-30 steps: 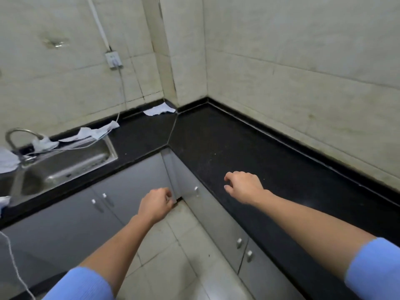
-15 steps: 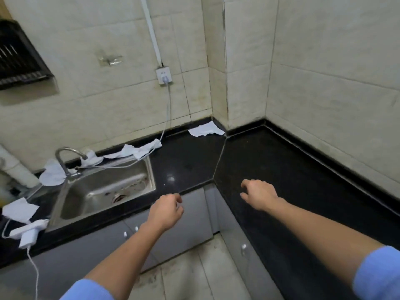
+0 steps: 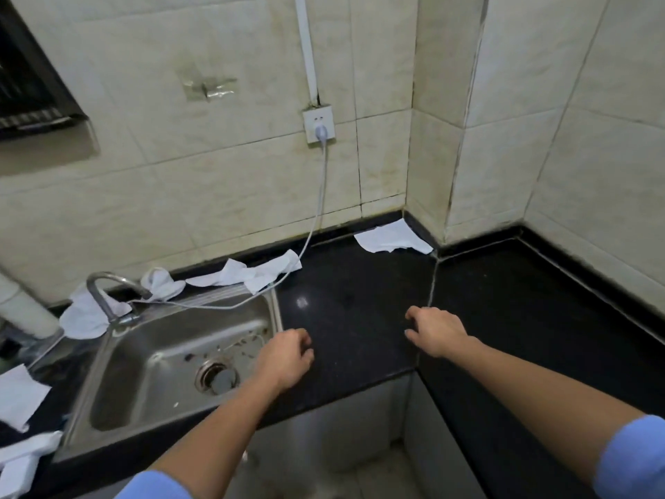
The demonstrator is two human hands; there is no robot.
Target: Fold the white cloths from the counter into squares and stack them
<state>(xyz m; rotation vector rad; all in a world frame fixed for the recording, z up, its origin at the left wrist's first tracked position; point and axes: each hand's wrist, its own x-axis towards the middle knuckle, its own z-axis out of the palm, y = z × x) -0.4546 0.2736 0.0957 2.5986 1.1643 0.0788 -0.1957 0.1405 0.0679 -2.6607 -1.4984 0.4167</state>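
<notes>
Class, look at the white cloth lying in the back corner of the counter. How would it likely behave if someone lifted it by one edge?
The white cloth looks thin and lies flat with ragged edges, so it would probably droop limply. It seems light, likely sliding easily across the glossy black counter if pushed.

1. Six white cloths: corner (image 3: 392,239), behind sink (image 3: 252,273), by tap (image 3: 162,284), behind tap (image 3: 84,316), left edge (image 3: 18,396), lower left (image 3: 21,459)
2. Two hands: left (image 3: 286,358), right (image 3: 437,329)
3. One sink (image 3: 144,376)
4. One tap (image 3: 108,293)
5. One socket (image 3: 319,124)
</notes>
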